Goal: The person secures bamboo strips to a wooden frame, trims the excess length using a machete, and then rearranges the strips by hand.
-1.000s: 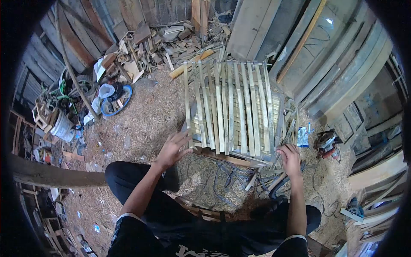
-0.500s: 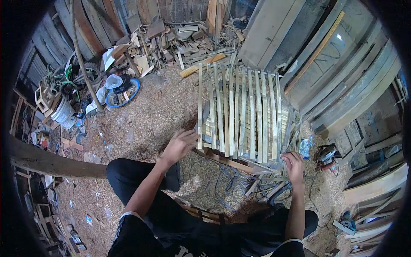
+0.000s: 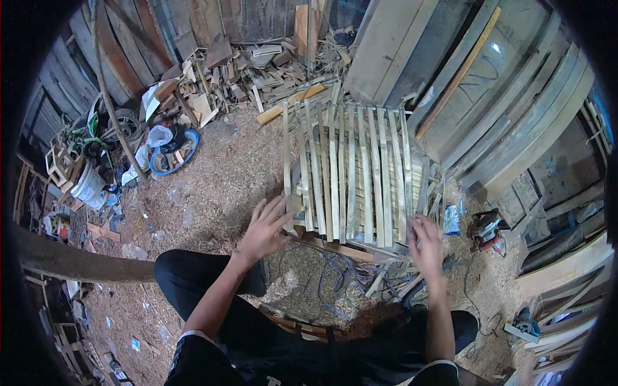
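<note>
A row of long, narrow wooden slats (image 3: 351, 174) lies side by side, with small gaps, over a stack of more wood strips (image 3: 417, 179). My left hand (image 3: 265, 230) is open, fingers spread, at the near end of the leftmost slat (image 3: 287, 151). On the other side, my right hand (image 3: 426, 249) has its fingers loosely bent and apart, fingertips right by the near end of the rightmost slat (image 3: 405, 161). Both palms face the slats, and the near ends of the row form an uneven line between my hands.
Scrap wood (image 3: 257, 74) is heaped at the back wall. To the left stand a blue basin (image 3: 191, 154) and a white bucket (image 3: 90, 186). Boards (image 3: 393, 51) lean at the right, near a power tool (image 3: 492, 233). Cables (image 3: 328, 283) lie on the shavings-covered floor.
My view has shifted slightly, moving the scene left. My left fingers have spread more. My right fingers have loosened from a pinch-like shape and come closer to the rightmost slat's end.
</note>
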`<state>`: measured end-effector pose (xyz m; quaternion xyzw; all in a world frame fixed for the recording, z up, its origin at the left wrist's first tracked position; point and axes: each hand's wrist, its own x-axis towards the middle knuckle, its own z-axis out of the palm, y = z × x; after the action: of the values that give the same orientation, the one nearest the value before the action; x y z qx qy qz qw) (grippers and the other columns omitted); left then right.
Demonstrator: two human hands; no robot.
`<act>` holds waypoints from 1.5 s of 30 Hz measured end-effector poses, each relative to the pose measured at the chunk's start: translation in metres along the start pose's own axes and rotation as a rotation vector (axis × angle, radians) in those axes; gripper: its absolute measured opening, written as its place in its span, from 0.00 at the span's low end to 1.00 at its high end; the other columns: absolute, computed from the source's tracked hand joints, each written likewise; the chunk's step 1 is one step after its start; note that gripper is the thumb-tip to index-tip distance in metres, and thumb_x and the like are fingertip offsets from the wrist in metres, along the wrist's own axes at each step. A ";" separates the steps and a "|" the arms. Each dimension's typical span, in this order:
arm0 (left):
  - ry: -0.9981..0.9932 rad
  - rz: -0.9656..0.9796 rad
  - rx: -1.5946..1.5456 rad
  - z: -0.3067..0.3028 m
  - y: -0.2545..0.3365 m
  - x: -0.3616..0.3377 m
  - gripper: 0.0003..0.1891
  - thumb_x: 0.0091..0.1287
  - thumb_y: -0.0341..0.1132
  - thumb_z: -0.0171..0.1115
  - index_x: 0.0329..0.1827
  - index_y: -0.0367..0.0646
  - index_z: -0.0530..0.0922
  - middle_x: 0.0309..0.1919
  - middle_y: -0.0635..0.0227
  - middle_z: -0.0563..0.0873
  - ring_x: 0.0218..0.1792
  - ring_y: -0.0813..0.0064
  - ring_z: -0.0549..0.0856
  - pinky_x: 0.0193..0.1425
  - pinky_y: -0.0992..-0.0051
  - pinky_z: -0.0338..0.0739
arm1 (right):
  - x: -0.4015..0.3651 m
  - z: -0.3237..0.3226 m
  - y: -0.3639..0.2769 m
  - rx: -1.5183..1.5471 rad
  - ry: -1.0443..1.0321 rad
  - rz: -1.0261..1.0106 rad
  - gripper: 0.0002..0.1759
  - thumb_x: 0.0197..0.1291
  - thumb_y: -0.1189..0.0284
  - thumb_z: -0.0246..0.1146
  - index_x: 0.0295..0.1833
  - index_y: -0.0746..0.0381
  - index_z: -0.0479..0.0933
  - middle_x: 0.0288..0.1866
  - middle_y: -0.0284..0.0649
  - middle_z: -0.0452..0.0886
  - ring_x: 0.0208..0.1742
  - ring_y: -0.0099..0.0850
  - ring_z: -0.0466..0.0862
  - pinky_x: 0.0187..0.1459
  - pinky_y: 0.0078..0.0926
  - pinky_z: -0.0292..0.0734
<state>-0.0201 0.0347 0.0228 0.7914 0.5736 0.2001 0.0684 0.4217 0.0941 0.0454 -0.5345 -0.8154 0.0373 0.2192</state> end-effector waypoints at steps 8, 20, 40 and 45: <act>-0.053 0.150 0.020 0.032 0.004 0.012 0.32 0.74 0.37 0.64 0.82 0.58 0.69 0.83 0.65 0.68 0.83 0.63 0.65 0.88 0.50 0.51 | 0.004 0.046 -0.063 -0.032 -0.205 -0.278 0.33 0.72 0.58 0.67 0.79 0.52 0.71 0.82 0.44 0.67 0.84 0.48 0.63 0.84 0.55 0.50; -0.136 0.222 0.147 0.047 0.006 0.027 0.36 0.68 0.27 0.60 0.80 0.65 0.72 0.84 0.77 0.67 0.86 0.66 0.61 0.90 0.46 0.47 | 0.004 0.049 -0.054 -0.193 -0.197 -0.218 0.33 0.71 0.50 0.63 0.81 0.33 0.68 0.82 0.34 0.66 0.84 0.44 0.61 0.81 0.75 0.43; -0.080 0.228 0.160 0.056 0.041 0.031 0.41 0.63 0.31 0.70 0.82 0.63 0.69 0.84 0.73 0.67 0.84 0.61 0.64 0.90 0.46 0.49 | 0.004 0.024 -0.029 -0.052 -0.249 -0.103 0.33 0.68 0.60 0.69 0.78 0.36 0.73 0.84 0.38 0.66 0.86 0.47 0.60 0.84 0.67 0.40; -0.018 0.098 -0.041 0.031 0.031 0.010 0.39 0.66 0.42 0.74 0.82 0.56 0.70 0.81 0.64 0.70 0.82 0.58 0.66 0.88 0.48 0.51 | 0.007 0.015 -0.049 -0.007 -0.187 -0.154 0.31 0.68 0.59 0.67 0.77 0.46 0.76 0.84 0.47 0.64 0.87 0.51 0.58 0.83 0.73 0.30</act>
<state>0.0223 0.0374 0.0078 0.8186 0.5295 0.2078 0.0799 0.3712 0.0821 0.0483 -0.4652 -0.8710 0.0674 0.1425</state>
